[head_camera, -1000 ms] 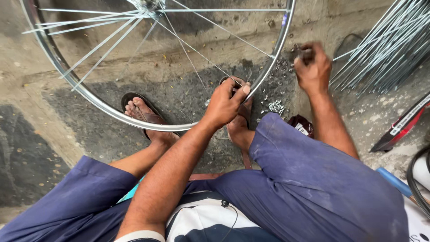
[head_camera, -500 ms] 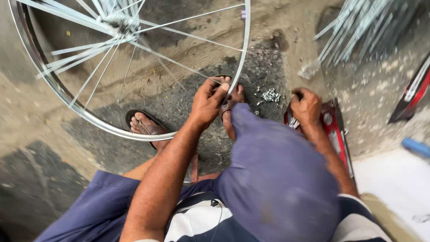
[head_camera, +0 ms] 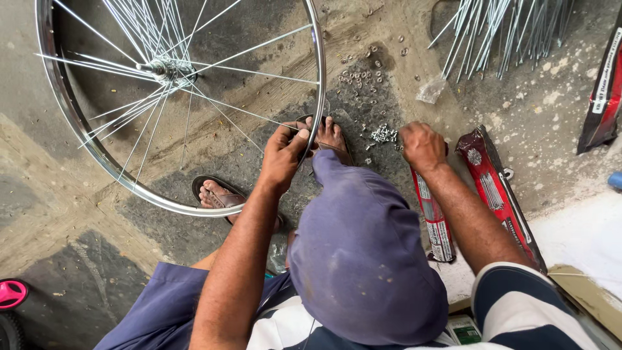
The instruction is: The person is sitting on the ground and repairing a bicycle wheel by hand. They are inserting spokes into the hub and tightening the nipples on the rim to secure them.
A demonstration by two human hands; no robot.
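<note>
A shiny bicycle wheel rim (head_camera: 65, 110) with thin spokes and a hub (head_camera: 165, 68) stands in front of me on the concrete floor, resting against my sandalled feet (head_camera: 220, 194). My left hand (head_camera: 283, 152) grips the rim's near right edge where a spoke meets it. My right hand (head_camera: 421, 146) is lowered with curled fingers beside a small pile of metal spoke nipples (head_camera: 383, 134). Its fingertips are hidden, so I cannot tell whether it holds anything.
A bundle of loose spokes (head_camera: 499, 32) lies at the top right. More nipples (head_camera: 363, 78) are scattered on the dark patch of floor. Red packets (head_camera: 495, 188) lie by my right forearm, another (head_camera: 606, 91) at the right edge. A pink object (head_camera: 11, 291) sits bottom left.
My right hand has come down from the spoke bundle to the floor beside the nipple pile. The view has shifted, so more of the wheel shows. My left hand stays on the rim.
</note>
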